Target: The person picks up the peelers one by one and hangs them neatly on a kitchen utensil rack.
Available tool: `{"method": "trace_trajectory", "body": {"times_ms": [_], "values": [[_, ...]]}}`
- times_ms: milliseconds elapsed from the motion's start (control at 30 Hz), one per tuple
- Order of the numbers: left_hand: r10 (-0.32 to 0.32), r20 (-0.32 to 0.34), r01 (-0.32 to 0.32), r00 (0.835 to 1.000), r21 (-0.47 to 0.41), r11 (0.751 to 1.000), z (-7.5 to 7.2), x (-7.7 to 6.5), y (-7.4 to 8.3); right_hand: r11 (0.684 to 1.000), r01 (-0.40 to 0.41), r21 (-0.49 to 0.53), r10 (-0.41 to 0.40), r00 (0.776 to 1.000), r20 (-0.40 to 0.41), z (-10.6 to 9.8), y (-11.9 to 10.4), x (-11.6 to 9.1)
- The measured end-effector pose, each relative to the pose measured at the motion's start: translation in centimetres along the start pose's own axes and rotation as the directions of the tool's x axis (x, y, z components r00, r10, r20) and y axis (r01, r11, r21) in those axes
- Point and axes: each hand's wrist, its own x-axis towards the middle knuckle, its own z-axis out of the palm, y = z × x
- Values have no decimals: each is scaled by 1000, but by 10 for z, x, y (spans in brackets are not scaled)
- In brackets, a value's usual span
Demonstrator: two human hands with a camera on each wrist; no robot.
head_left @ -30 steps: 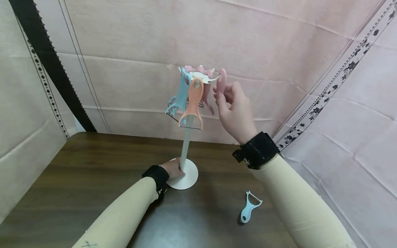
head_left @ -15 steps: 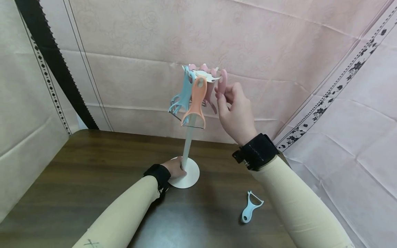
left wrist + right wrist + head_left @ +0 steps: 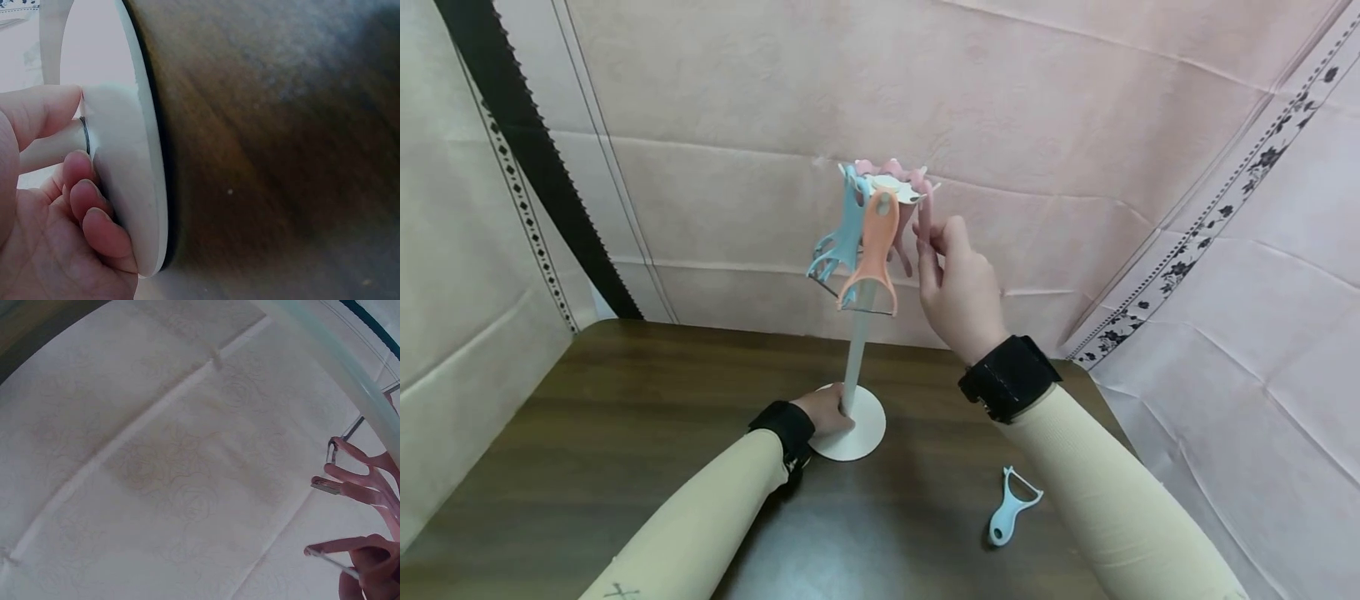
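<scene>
A white stand (image 3: 855,350) with a round base (image 3: 122,144) rises from the table, and Y-shaped peelers hang from its hooked top (image 3: 891,187). Down at the foot, my left hand (image 3: 826,410) grips the pole, its fingertips against the base in the left wrist view. My right hand (image 3: 958,283) pinches a pink peeler (image 3: 926,208) upright, the holed end of its handle at a hook on the right side. In the right wrist view that peeler's blade end (image 3: 331,547) shows beside my fingers. An orange peeler (image 3: 880,233) and blue peelers (image 3: 847,221) hang at front and left.
A loose light-blue peeler (image 3: 1011,508) lies on the brown table (image 3: 662,392), near my right forearm. Pale patterned cloth (image 3: 737,100) closes off the back and sides. More pink peelers (image 3: 375,481) hang behind the stand's top.
My right hand has moved left and slightly down with the pink peeler, bringing its handle end in against the rack's right side. My left hand stays on the pole.
</scene>
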Motion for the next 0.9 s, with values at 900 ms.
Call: {"method": "trace_trajectory", "body": {"times_ms": [900], "values": [[-41,32,42,999,-31,999,0,4,-3,997,74,-38,-72,997,34,7,0,-8]]}}
